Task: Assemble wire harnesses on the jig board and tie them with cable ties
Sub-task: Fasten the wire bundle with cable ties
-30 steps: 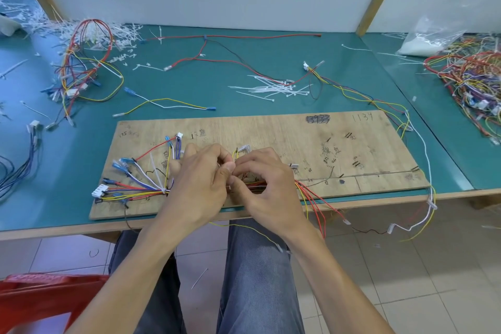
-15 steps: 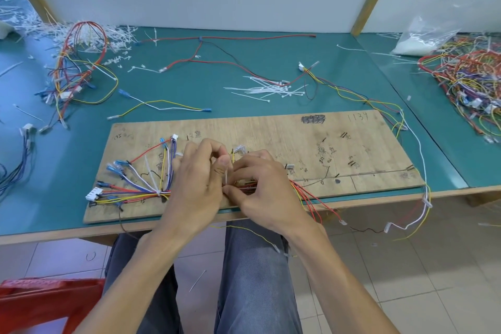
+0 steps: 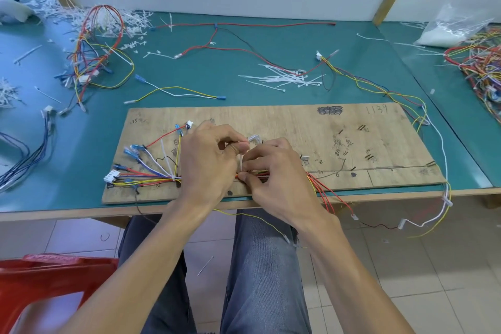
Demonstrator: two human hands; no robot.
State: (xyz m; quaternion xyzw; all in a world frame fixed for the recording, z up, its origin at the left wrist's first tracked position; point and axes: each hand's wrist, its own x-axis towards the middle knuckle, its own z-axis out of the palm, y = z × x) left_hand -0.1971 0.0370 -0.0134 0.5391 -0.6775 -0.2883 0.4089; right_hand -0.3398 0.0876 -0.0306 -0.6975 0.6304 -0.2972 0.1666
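The harness (image 3: 151,180) lies along the near edge of the board (image 3: 298,127). It's a bundle of red, yellow, blue and white wires that fans out at the board's left end into blue terminals and one white plug (image 3: 111,177). On the right, its red and yellow wires spill off the board's front edge.

Both hands are mid-board, right on the bundle. The left hand (image 3: 208,165) pinches the top of one white tie (image 3: 240,161) that stands upright. The right hand (image 3: 279,179) has its fingers curled round the harness at the tie's base.

Count: one board, one harness on it, one tie in hand. Behind the board there's a loose pile of ties (image 3: 284,78), too tangled to count.
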